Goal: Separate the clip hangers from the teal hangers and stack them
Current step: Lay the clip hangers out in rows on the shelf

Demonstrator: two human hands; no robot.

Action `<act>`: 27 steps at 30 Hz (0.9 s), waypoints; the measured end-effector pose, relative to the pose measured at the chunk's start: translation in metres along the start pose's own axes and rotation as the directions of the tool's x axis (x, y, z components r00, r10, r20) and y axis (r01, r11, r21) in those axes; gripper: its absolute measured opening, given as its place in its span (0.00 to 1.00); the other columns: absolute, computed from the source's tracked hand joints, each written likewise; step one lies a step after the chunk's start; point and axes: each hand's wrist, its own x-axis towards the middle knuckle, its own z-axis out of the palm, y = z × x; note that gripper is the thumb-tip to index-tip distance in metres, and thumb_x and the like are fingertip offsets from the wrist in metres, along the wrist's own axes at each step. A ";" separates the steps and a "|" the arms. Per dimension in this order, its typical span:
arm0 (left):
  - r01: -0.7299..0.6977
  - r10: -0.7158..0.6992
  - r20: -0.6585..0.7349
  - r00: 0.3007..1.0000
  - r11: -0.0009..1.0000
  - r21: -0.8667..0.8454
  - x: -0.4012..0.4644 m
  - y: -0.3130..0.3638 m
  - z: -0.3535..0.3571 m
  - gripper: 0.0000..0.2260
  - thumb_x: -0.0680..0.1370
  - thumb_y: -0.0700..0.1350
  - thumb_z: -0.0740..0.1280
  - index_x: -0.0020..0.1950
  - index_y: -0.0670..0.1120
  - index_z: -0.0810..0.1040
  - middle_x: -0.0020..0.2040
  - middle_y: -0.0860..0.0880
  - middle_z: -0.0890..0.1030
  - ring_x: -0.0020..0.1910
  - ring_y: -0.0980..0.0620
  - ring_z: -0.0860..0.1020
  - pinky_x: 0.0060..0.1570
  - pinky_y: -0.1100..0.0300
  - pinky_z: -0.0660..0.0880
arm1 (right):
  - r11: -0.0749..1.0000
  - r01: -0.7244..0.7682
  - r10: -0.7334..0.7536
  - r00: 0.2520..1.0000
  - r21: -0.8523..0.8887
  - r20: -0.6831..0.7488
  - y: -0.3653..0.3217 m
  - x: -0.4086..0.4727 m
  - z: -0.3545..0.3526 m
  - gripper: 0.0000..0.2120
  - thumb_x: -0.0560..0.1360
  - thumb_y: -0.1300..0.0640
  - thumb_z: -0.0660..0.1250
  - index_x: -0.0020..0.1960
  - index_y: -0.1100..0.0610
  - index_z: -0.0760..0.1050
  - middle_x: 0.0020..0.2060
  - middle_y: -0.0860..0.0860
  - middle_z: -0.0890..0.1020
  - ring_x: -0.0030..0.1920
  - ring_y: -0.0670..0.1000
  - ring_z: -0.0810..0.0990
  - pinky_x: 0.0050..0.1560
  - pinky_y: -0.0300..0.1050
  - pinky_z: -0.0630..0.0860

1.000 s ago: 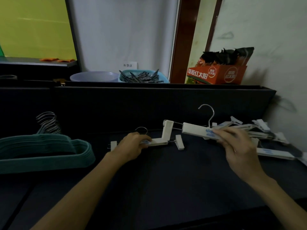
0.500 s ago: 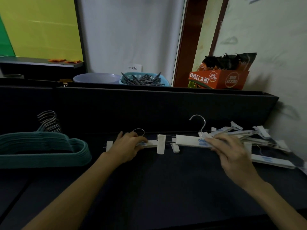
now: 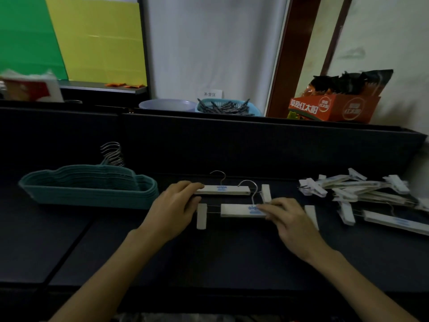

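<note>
Two white wooden clip hangers lie side by side on the dark table. My left hand [image 3: 171,205] grips the left end of the far clip hanger [image 3: 224,189]. My right hand [image 3: 287,217] holds the right half of the near clip hanger [image 3: 239,210], fingers over its bar, with its clips hanging at both ends. The stack of teal hangers [image 3: 88,190] lies flat at the left, metal hooks pointing back. A loose pile of clip hangers [image 3: 362,190] sits at the right, apart from both hands.
A dark raised ledge [image 3: 255,140] runs behind the table. On it stand a pale bowl [image 3: 167,104], a blue basket of pegs [image 3: 227,107] and an orange box [image 3: 334,108]. A wall closes the right side.
My right hand has carried its clip hanger left from the pile and lowered it just in front of the hanger in my left hand. My left hand stayed on its hanger.
</note>
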 end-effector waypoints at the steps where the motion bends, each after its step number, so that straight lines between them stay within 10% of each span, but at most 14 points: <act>1: 0.006 -0.006 -0.013 1.000 1.000 0.007 -0.007 0.000 -0.004 0.16 0.79 0.47 0.63 0.67 0.50 0.72 0.63 0.50 0.74 0.59 0.49 0.73 0.53 0.56 0.72 | 1.000 0.000 0.000 1.000 0.029 0.003 -0.006 0.004 0.007 0.19 0.71 0.66 0.70 0.60 0.52 0.78 0.49 0.50 0.77 0.50 0.47 0.72 0.50 0.42 0.73; 27: 0.046 -0.045 0.060 0.997 0.999 -0.012 -0.054 -0.032 -0.031 0.18 0.79 0.49 0.62 0.69 0.53 0.69 0.64 0.52 0.74 0.60 0.54 0.72 0.56 0.60 0.71 | 0.996 -0.084 0.086 0.986 -0.020 0.140 -0.043 0.041 0.053 0.15 0.78 0.57 0.63 0.63 0.50 0.75 0.51 0.50 0.78 0.51 0.52 0.75 0.52 0.49 0.74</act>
